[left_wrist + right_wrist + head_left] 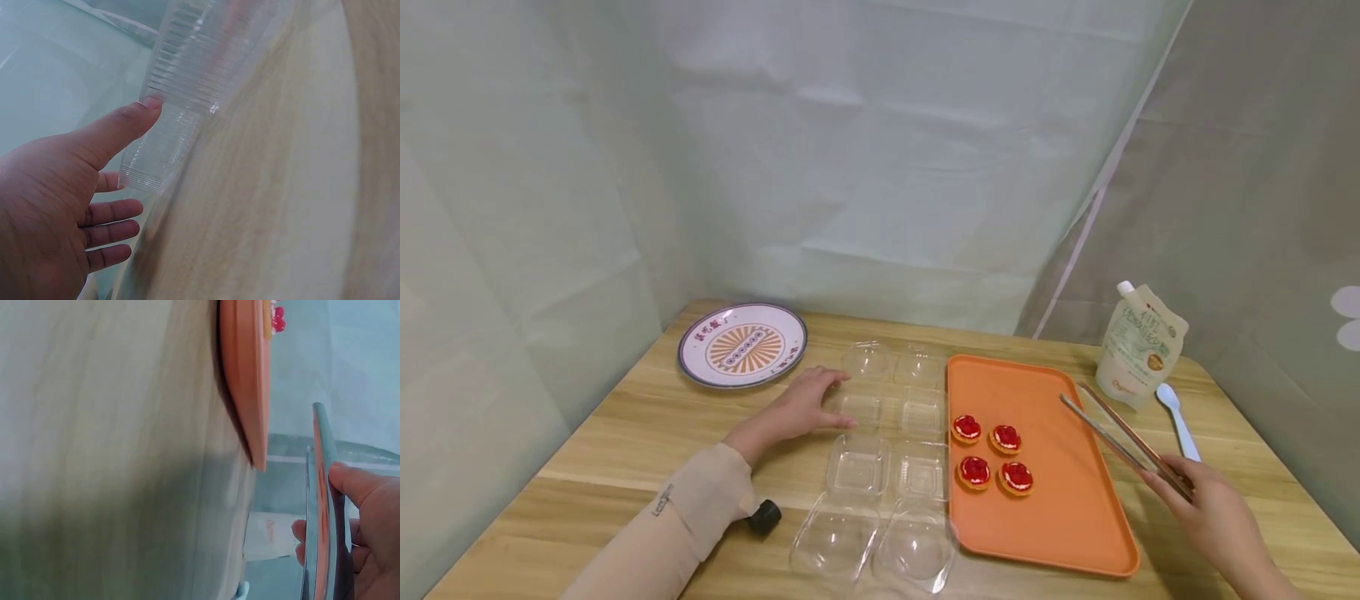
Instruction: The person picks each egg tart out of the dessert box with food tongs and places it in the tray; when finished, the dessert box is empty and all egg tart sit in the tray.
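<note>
My left hand point(808, 404) is at the left side of the clear plastic containers point(859, 467), its fingers spread and slightly bent. In the left wrist view, the thumb tip lies against the ribbed wall of a container point(187, 69). My right hand point(1217, 508) holds metal tongs point(1138, 442) whose arms stand apart, with nothing between their tips. The tongs' tips are over the right edge of an orange tray point(1060, 517). Several small red-topped tarts point(1017, 477) sit on the tray's left half.
A patterned plate point(790, 350) lies at the back left. A spouted pouch point(1138, 346) stands at the back right, beside a light blue spoon point(1180, 421). The orange tray borders the containers on their right. A pale curtain point(865, 167) hangs behind the table.
</note>
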{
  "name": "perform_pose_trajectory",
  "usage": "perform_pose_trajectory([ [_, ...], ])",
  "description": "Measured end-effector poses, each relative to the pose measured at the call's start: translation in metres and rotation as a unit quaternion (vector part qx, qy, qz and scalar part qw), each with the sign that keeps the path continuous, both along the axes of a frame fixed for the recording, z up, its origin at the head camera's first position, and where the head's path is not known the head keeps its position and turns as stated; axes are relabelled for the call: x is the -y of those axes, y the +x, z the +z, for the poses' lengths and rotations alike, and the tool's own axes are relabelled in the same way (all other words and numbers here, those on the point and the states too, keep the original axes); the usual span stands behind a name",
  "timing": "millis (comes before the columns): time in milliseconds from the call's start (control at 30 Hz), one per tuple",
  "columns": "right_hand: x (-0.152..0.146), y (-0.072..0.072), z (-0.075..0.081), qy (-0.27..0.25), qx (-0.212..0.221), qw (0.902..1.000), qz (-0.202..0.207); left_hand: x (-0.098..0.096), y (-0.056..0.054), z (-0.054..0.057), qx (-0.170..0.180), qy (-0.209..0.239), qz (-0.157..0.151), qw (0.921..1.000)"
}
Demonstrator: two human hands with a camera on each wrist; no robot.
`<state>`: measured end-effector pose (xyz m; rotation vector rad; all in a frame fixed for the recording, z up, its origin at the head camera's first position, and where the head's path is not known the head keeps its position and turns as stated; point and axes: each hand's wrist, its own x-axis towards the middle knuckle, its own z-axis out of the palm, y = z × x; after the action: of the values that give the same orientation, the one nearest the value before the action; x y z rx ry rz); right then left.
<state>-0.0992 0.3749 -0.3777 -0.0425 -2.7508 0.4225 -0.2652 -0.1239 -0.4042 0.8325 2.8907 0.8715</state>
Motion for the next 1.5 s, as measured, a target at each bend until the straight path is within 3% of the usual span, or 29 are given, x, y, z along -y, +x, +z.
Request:
perform_pose_trajectory([
  [767, -0.022, 0.008, -0.009, 0.011, 0.034, 0.9989, -0.031, 0.001, 0.000, -0.002, -0.008, 0.003, -0.002, 1.0000],
  [1500, -0.035, 0.005, -0.011, 0.031, 0.129, 0.9906, -0.033, 0.002, -0.002, -0.002, -0.013, 0.010, -0.003, 0.9999],
])
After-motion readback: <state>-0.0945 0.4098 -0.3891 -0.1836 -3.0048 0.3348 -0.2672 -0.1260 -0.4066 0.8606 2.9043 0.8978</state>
